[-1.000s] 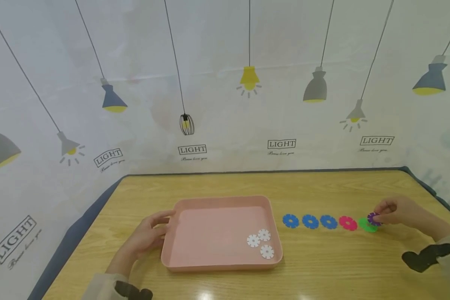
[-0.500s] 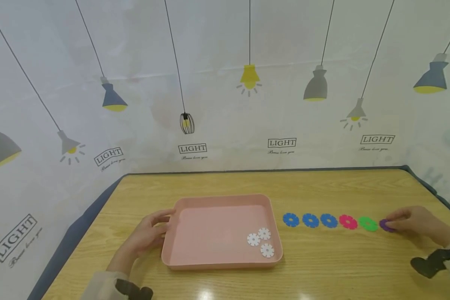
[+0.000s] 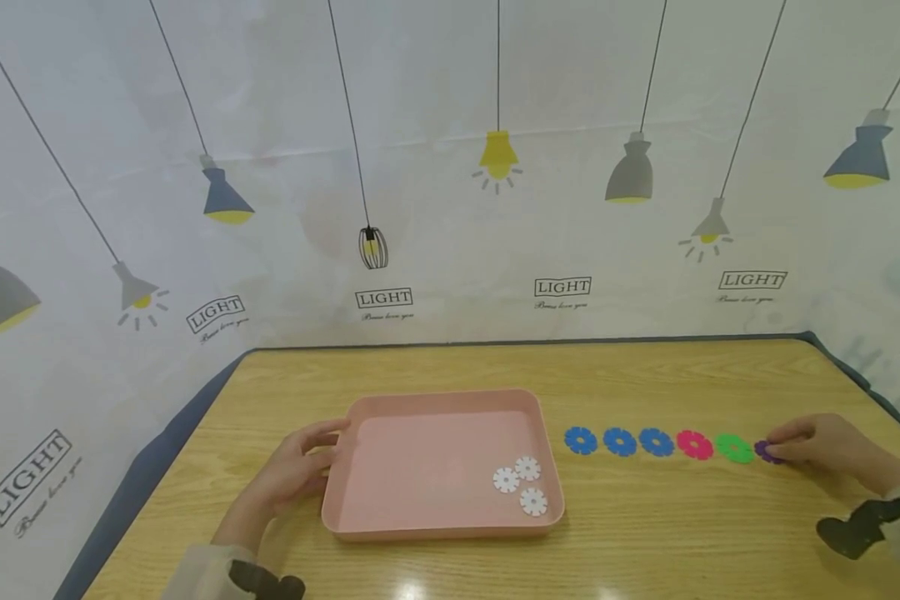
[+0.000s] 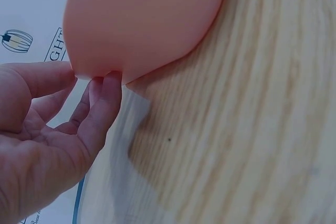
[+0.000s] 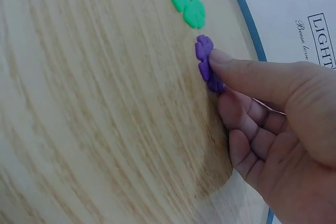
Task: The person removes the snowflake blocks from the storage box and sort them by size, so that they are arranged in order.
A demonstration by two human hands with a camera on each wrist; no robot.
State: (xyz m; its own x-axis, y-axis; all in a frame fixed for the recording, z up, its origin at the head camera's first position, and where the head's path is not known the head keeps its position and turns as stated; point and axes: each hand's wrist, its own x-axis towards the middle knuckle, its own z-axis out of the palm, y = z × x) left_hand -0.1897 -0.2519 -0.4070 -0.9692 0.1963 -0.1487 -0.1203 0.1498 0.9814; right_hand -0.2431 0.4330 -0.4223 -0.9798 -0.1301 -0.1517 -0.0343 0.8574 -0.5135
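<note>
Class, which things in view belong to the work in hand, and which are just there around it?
Part of the job:
purple disc, pinched by the right hand
three blue discs, pink disc and green disc, lined up
pink tray, the left hand at its edge
three white discs inside it, probably

Just around it:
wooden table
backdrop printed with lamps

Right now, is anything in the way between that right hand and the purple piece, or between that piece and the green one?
Nothing visible: the right hand pinches the purple piece, and just bare table shows between it and the green piece.
</note>
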